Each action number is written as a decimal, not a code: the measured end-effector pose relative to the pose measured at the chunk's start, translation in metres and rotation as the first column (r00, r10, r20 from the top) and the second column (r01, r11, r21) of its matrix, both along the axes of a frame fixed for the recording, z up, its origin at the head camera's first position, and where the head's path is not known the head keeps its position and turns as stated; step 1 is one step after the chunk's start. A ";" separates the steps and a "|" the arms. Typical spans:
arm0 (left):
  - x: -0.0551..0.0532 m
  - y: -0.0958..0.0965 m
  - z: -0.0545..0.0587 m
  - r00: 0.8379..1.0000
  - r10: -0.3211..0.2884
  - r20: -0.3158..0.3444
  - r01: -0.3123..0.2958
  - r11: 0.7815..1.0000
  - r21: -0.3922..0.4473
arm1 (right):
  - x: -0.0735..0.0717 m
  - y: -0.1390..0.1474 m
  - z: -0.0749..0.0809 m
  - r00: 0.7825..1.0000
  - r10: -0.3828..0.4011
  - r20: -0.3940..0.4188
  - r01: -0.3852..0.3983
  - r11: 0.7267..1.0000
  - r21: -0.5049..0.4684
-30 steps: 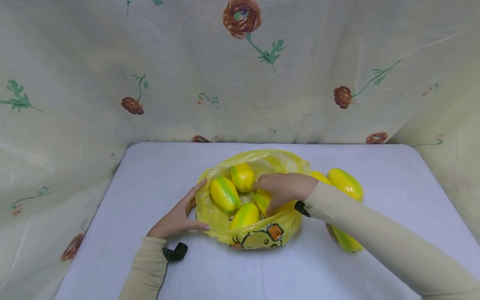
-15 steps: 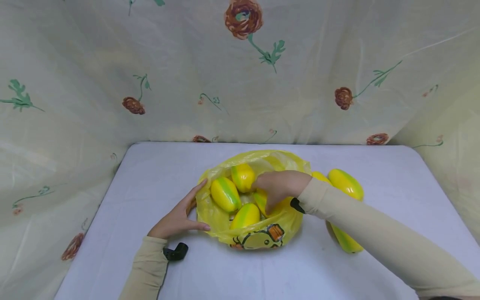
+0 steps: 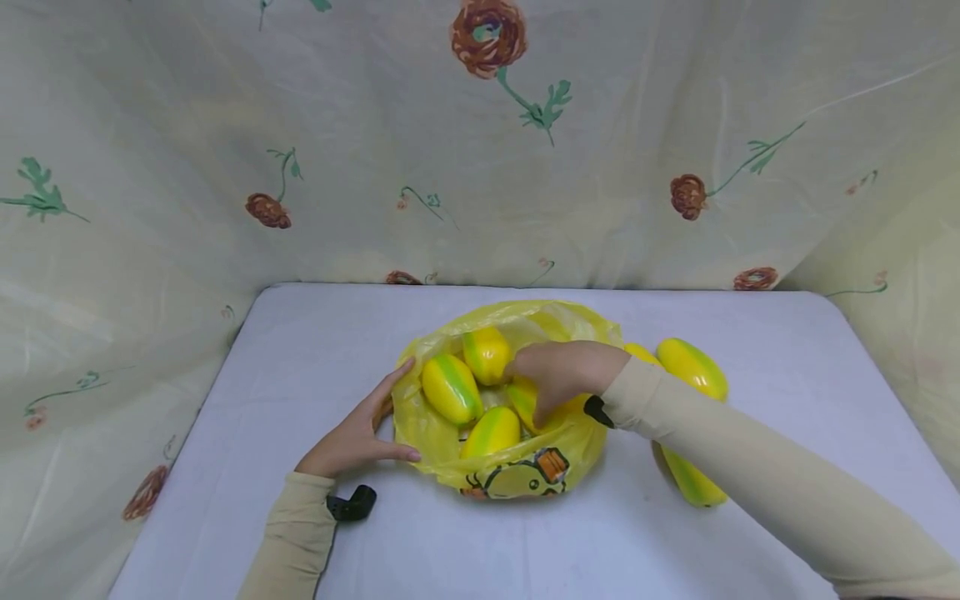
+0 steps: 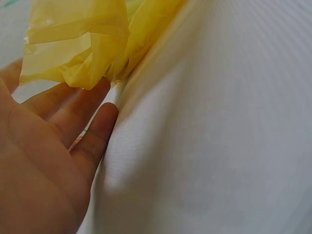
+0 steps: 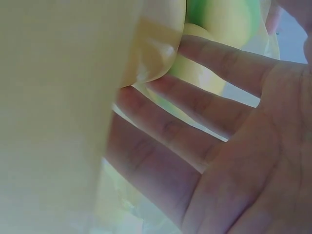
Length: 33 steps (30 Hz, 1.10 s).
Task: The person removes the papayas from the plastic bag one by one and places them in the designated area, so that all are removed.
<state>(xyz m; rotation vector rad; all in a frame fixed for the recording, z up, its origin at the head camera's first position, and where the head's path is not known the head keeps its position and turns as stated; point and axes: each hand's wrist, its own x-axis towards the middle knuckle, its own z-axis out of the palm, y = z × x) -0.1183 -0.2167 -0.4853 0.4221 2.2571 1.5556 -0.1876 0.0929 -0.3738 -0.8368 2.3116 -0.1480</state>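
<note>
A yellow plastic bag [image 3: 420, 429] with a printed cartoon face sits wide-mouthed on the table. Inside lie papaya-shaped fruits, yellow with green stripes, among them a left fruit [image 3: 452, 388], a back fruit [image 3: 486, 355] and a front fruit [image 3: 491, 431]. My left hand [image 3: 358, 432] is spread at the bag's left side, its fingers touching the plastic. Reaching into the bag, my right hand [image 3: 566, 373] is over another fruit [image 3: 522, 398], partly hidden under it. In the right wrist view its fingers [image 5: 170, 126] look extended, tips against a yellow fruit surface [image 5: 156, 44], palm bare.
Right of the bag, more of these fruits lie on the table: one at the back [image 3: 692, 367], one nearer the front [image 3: 696, 482], and others partly hidden by the right sleeve. The white-covered table [image 3: 315, 333] ends at a hanging flowered cloth [image 3: 360, 150].
My right hand shifts slightly left and then a little back right inside the bag. My left hand, the bag and the fruits stay almost where they were.
</note>
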 end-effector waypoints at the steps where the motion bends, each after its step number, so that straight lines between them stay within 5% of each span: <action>1: 0.000 0.000 0.000 1.000 -0.001 -0.001 0.001 1.000 0.002 | 0.000 0.001 0.000 1.000 0.003 -0.002 -0.003 1.000 -0.003; 12: 0.000 0.000 -0.001 1.000 0.002 0.005 -0.002 1.000 0.014 | 0.001 0.004 0.004 0.997 0.038 -0.063 -0.041 0.998 -0.048; 33: 0.000 0.002 0.004 1.000 0.003 0.010 -0.003 1.000 -0.006 | 0.008 0.042 0.006 0.992 -0.084 -0.097 0.054 0.958 -0.281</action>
